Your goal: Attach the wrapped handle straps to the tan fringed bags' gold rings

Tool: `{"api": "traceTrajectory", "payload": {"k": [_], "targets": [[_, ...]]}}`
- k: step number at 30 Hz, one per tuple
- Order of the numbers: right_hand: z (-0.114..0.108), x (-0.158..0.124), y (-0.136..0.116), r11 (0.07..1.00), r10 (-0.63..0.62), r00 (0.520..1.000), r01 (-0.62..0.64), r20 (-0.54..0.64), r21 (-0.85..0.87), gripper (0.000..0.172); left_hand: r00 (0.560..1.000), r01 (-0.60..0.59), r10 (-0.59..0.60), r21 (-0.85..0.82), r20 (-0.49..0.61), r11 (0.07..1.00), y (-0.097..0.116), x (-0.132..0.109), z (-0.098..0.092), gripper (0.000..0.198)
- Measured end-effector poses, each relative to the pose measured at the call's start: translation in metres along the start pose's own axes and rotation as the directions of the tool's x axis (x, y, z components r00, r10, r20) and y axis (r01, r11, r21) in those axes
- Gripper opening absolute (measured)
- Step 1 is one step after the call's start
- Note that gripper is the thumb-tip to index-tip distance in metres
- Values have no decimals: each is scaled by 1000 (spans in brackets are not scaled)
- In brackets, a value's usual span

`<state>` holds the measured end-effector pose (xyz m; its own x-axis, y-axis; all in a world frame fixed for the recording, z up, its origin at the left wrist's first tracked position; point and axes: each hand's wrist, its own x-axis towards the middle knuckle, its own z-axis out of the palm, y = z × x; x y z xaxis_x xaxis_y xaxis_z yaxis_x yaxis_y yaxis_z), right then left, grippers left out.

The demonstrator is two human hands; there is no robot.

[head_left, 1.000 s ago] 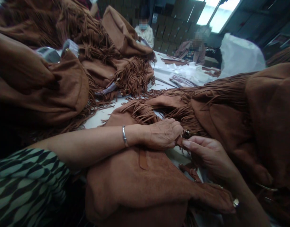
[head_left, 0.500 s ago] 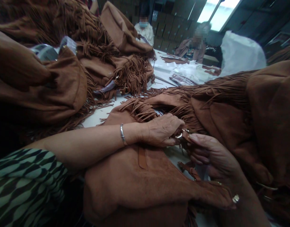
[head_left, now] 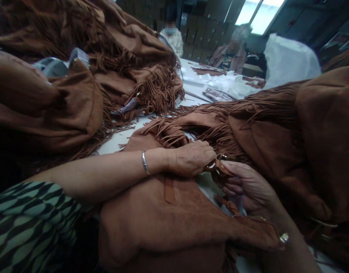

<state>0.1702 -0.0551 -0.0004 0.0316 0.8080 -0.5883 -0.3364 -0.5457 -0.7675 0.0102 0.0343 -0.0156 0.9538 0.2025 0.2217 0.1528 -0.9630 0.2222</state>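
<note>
A brown suede bag [head_left: 163, 216] lies in front of me, with a small leather tab [head_left: 170, 190] on its side. Above its far edge my left hand [head_left: 193, 157] is closed around a metal ring [head_left: 211, 164]; its fingertips are partly hidden. My right hand [head_left: 242, 184] pinches a brown leather strap [head_left: 220, 167] that meets the ring, between thumb and forefinger. Below the right hand, another piece of strap [head_left: 231, 206] hangs near the bag's opening. A metal fitting [head_left: 284, 237] sits at the bag's right corner, against my right forearm.
Fringed brown bags [head_left: 160, 89] are heaped at the left and back. More fringed bags [head_left: 265, 140] lie on the right. White wrapping [head_left: 228, 81] covers part of the white table [head_left: 191, 99]. Two people [head_left: 229, 57] are at the far side, before stacked boxes.
Both hands have shifted slightly left, together with the ring and strap. A bag at the top of the left heap has dropped or folded down.
</note>
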Motion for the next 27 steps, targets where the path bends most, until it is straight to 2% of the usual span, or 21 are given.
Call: {"api": "traceTrajectory", "payload": {"k": [3, 5, 10, 15, 20, 24, 27], "targets": [[-4, 4, 2, 1000, 16, 998, -16, 65, -2, 36, 999, -39, 39, -18, 14, 999, 0, -4, -3, 18], [-6, 6, 3, 1000, 0, 994, 0, 109, -6, 35, 998, -66, 65, -50, -19, 997, -1, -7, -5, 17], [-10, 4, 1, 995, -68, 987, 78, 146, -63, 32, 988, -63, 39, -154, -151, 986, -8, -10, -7, 47], [-3, -9, 2, 944, -255, 961, 272, 108, -186, 30, 986, -101, 76, -177, -146, 979, -13, -12, -12, 36], [1, -15, 6, 852, -388, 920, 379, 51, -361, 28, 995, -18, -3, -217, -96, 976, -11, -12, -16, 20], [3, -10, 6, 818, -382, 919, 385, 96, -428, 32, 996, 26, -45, -219, -83, 975, -6, -9, -15, 13], [5, -8, 7, 868, -323, 941, 336, 99, -365, 34, 997, 40, -56, -248, -55, 968, -5, -7, -14, 16]]}}
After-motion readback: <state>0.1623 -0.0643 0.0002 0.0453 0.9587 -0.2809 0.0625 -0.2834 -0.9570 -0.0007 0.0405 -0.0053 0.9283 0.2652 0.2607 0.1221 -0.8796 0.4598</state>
